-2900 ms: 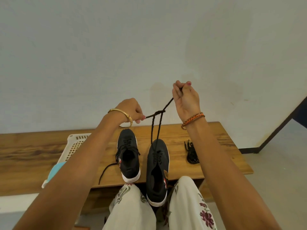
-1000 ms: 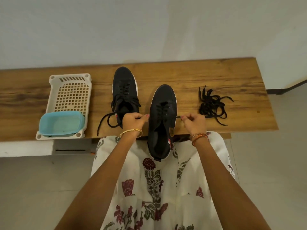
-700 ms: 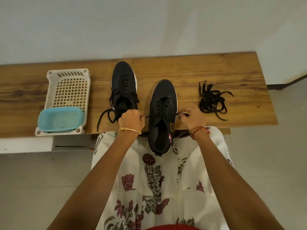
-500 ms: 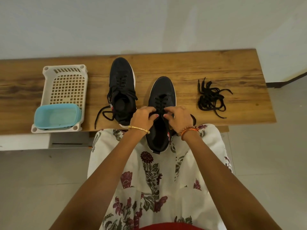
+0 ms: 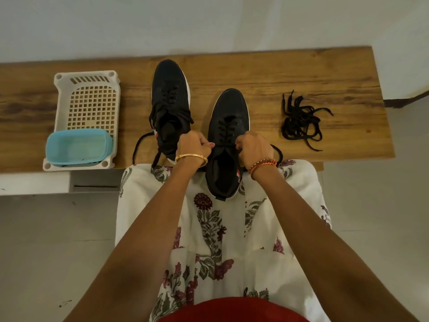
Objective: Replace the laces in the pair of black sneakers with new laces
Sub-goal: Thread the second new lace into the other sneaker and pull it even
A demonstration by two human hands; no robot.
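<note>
Two black sneakers lie toe-away on the wooden bench (image 5: 301, 73). The right sneaker (image 5: 228, 112) overhangs the near edge, its heel on my lap. My left hand (image 5: 193, 145) and right hand (image 5: 254, 147) sit on either side of its tongue, each pinching an end of the black lace (image 5: 226, 133) just below the last eyelets. A loop of that lace (image 5: 277, 153) trails behind my right wrist. The left sneaker (image 5: 170, 108) lies beside it with loose lace ends (image 5: 139, 147) spilling toward the bench edge.
A pile of loose black laces (image 5: 299, 120) lies on the bench to the right of the sneakers. At the left stands a white plastic basket (image 5: 87, 98) holding a light blue tub (image 5: 77, 146). A white wall runs behind the bench.
The lace was stretched high above the shoe; my hands then came down, pulled the ends out sideways, and now meet close together over the tongue.
</note>
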